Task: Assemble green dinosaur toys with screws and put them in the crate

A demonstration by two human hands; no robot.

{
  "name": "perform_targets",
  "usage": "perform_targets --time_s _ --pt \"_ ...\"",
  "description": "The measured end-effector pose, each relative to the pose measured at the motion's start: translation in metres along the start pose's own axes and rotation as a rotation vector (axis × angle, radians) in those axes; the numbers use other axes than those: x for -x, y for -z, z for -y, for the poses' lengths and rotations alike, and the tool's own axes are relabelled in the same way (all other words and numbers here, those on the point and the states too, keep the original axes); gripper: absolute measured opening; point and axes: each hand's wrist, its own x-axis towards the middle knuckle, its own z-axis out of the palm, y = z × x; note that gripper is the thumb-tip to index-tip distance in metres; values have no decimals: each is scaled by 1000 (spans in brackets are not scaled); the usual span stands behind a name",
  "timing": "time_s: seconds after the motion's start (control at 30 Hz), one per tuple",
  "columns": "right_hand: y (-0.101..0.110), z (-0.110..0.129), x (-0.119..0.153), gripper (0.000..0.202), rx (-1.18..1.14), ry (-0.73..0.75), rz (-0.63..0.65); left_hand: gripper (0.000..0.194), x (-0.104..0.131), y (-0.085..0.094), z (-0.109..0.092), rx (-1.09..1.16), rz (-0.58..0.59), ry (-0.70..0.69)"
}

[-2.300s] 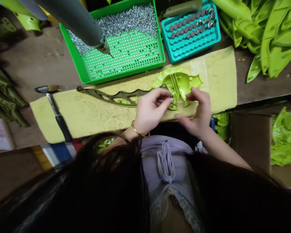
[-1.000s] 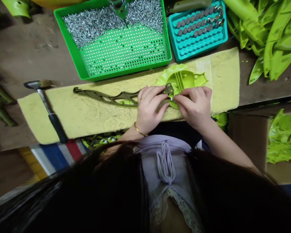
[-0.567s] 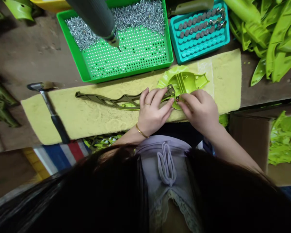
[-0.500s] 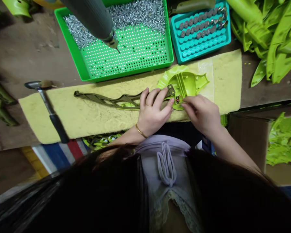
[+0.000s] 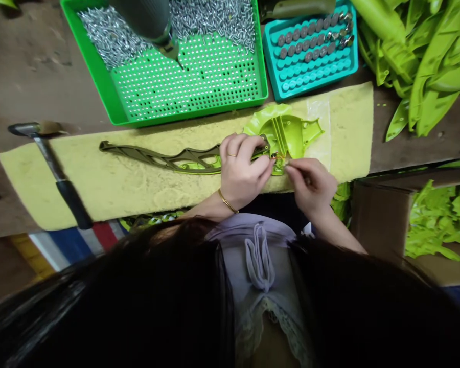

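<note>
The lime shell is lying open on the yellow cloth, just beyond the 2 hands' fingertips. The left hand is holding the end of the olive frame under bent fingers, its thumb tip beside a small component in the shell. The right hand is pinching thumb and forefinger together near that component; whether anything thin is between them, one cannot tell. Left of the left-hand grip, 1 hammer is lying across the cloth. Beyond both grips, a green tray is holding metal pieces beneath a dark driver, beside a teal tray. Lime parts are lying farther right.
</note>
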Motion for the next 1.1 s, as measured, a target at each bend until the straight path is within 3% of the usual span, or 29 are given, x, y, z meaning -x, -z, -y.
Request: perform_targets --time_s 0.1,0.33,0.6,0.77,1.0,1.1 --pt "-3 -5 8 12 234 223 26 20 2 -3 6 37 6 0" --pt "3 -16 5 10 456 363 93 24 3 -4 7 85 43 36" --pt "6 -17 2 15 354 412 97 20 1 -1 4 86 80 88" --pt "7 -9 0 5 395 296 143 19 0 0 2 24 23 42" --pt "2 12 -9 20 427 -67 195 18 -1 2 -1 -52 8 24" --pt "-1 9 -6 16 385 -43 177 20 -1 1 0 -42 17 23"
